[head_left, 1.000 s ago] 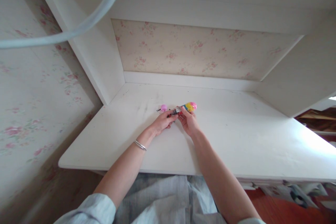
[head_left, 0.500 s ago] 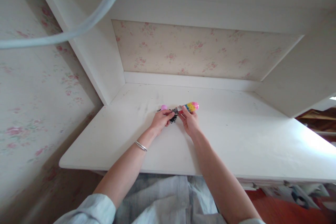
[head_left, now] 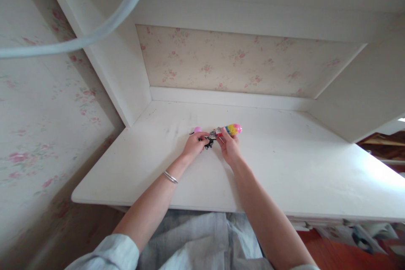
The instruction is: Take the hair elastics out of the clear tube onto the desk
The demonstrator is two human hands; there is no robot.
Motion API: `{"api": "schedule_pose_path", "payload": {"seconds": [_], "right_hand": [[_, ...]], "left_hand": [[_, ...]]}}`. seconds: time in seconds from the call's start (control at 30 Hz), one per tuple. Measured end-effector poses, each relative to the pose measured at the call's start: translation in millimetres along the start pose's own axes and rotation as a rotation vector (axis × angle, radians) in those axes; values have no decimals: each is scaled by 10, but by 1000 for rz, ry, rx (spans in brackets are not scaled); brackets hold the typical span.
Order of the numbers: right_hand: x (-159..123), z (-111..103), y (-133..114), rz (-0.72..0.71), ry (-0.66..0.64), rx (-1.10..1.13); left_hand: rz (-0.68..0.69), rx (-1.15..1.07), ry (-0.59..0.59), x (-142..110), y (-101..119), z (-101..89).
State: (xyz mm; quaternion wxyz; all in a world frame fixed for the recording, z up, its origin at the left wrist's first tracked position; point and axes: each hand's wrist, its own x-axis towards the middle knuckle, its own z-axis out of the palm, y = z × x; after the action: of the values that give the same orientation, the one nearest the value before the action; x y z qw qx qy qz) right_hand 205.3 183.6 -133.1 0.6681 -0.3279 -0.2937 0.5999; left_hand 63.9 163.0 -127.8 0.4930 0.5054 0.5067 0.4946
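My right hand (head_left: 231, 148) is closed around a clear, bottle-shaped container (head_left: 233, 129) filled with layers of small pink, yellow, blue and red pieces that look like elastic bands. Its narrow end points left, toward my left hand (head_left: 195, 143). A cluster of small black loops, seemingly elastic bands (head_left: 209, 143), lies just below that narrow end. The thumb and fingers of my left hand pinch some of these black bands. Behind the left fingers, a round pink cap (head_left: 198, 129) rests on the white surface, with one dark loop beside it.
Both hands work above a white desk top (head_left: 152, 147). Side panels and a back strip (head_left: 228, 98) enclose it, and a shelf overhangs it. A pale curved tube (head_left: 104, 29) crosses the upper left. Assorted items show below the desk at right.
The container has shifted slightly right in my right hand. More of the black bands now show between the hands, and the narrow end looks clearer, with less black in it.
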Motion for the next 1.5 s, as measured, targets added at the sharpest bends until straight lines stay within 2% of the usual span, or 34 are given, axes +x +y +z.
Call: {"api": "schedule_pose_path", "payload": {"seconds": [0.13,0.3,0.43,0.5,0.87,1.23,1.37,1.5], "right_hand": [[-57,44,-9,66,-81,12],[-70,48,0,138,-100,28],[-86,38,18,179,-180,11],[-96,36,14,165,-205,1],[-41,5,-79,121,-99,1],[42,-43,-35,28,4,-16],[13,-15,-40,19,-3,-25],[-38,19,-61,69,-46,-20]], "left_hand": [[28,9,-168,-54,48,7],[-1,-19,-272,-81,98,-24],[2,-33,-383,-81,134,-46],[3,-22,-401,-77,142,-45],[30,11,-234,-26,54,-9],[9,15,-49,22,-24,-15],[6,18,-37,34,-43,-14],[-13,14,-55,39,-52,-27]]}}
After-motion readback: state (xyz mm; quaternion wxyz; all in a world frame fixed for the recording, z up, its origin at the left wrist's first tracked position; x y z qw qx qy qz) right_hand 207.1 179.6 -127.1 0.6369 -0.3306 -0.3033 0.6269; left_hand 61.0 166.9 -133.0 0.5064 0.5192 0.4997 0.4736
